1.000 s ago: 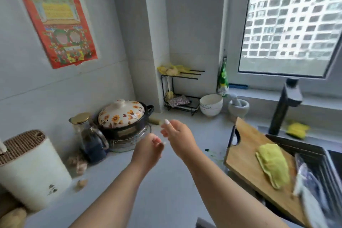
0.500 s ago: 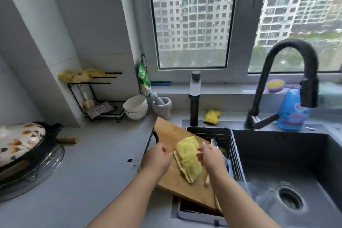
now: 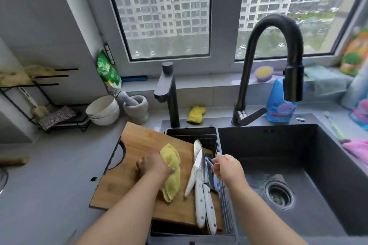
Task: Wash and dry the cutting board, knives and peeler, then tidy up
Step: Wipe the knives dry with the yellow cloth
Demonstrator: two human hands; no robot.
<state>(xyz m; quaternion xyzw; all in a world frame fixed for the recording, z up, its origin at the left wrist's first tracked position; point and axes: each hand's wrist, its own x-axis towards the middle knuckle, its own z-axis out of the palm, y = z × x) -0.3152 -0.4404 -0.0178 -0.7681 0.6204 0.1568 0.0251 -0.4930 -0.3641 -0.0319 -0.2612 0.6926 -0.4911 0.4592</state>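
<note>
Kitchen counter [image 3: 49, 181] under a window, dark sink [image 3: 288, 165] alongside. Cutting board [image 3: 135, 145] lies partly over the drying rack [image 3: 215, 135]. Left hand [image 3: 153, 166] presses down on the yellow cloth [image 3: 171, 175], fingers curled onto it, cloth flat on the board. Just right of that hand: white-handled knives [image 3: 201, 195] on the board's edge. Right hand [image 3: 229, 167] pinches a blue-handled peeler [image 3: 209, 163] beside the knife blades.

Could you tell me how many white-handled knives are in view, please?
3: all on the cutting board right edge: slanted knife, upright knife, rightmost knife. Others may be hidden in the rack.
</note>
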